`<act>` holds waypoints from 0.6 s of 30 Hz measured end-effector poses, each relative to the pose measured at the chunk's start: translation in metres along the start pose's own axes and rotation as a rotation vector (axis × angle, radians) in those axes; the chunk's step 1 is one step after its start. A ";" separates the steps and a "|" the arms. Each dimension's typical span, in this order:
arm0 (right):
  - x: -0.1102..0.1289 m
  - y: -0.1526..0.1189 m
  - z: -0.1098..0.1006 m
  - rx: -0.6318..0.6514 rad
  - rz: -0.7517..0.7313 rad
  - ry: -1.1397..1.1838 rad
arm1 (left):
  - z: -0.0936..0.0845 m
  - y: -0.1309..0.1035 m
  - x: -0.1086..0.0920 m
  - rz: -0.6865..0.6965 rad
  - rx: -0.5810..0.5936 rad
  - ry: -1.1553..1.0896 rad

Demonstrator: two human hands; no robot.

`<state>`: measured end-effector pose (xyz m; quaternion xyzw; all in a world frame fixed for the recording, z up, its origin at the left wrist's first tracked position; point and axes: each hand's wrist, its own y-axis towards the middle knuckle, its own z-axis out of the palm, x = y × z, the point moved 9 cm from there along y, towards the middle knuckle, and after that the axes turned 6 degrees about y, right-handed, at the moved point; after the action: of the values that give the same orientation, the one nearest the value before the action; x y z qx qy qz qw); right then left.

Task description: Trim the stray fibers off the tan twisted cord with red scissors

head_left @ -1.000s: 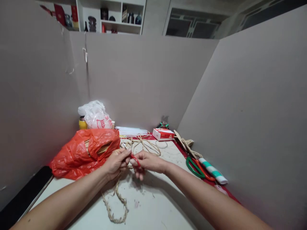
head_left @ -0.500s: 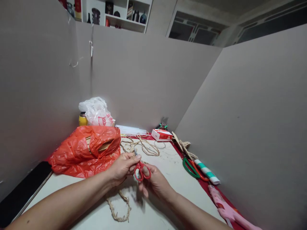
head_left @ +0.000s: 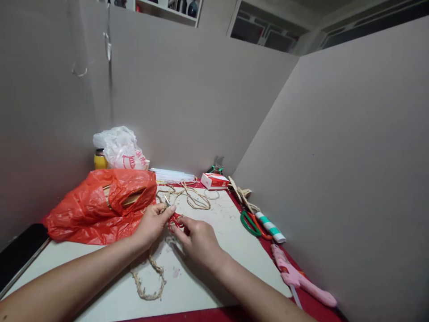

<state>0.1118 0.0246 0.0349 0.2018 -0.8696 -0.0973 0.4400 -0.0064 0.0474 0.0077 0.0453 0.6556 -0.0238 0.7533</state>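
Observation:
A pair of small red-handled scissors (head_left: 174, 220) points up and away, its blades near the fingertips of my left hand (head_left: 152, 225). My right hand (head_left: 200, 241) has its fingers on the red handle loops. Closed in a pinch, my left hand grips a braided straw rope (head_left: 149, 296), which hangs in a loop below it onto the white board. The rope's end at the blades is mostly hidden by my fingers. Beyond my hands, more loose twisted rope (head_left: 197, 205) lies in loops.
At left a red plastic bag (head_left: 80, 214) holds strips; behind it are a white plastic bag (head_left: 119, 147) and a yellow jar (head_left: 100, 161). Along the right lie green-handled scissors (head_left: 250, 223), a striped roll (head_left: 271, 227) and a pink glue gun (head_left: 301, 277). A small box (head_left: 214, 181) stands behind.
My camera view has shifted, so everything sits further left. My right hand has turned over, its back now upward, and the scissors have tilted with it. The rope stays in my left hand.

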 end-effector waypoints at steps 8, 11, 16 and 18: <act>-0.032 0.023 -0.004 -0.098 0.192 0.525 | 0.014 -0.007 -0.022 0.070 0.105 0.195; -0.031 0.024 -0.006 -0.046 0.257 0.747 | 0.033 -0.013 -0.024 0.069 0.288 0.339; -0.005 0.019 0.007 0.129 0.286 0.983 | 0.048 -0.015 -0.021 0.068 0.402 0.475; 0.000 0.022 0.003 0.089 0.276 1.034 | 0.050 -0.014 -0.021 0.019 0.413 0.515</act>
<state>0.1040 0.0440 0.0410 0.1255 -0.5613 0.1103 0.8106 0.0386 0.0278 0.0345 0.2078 0.8055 -0.1371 0.5377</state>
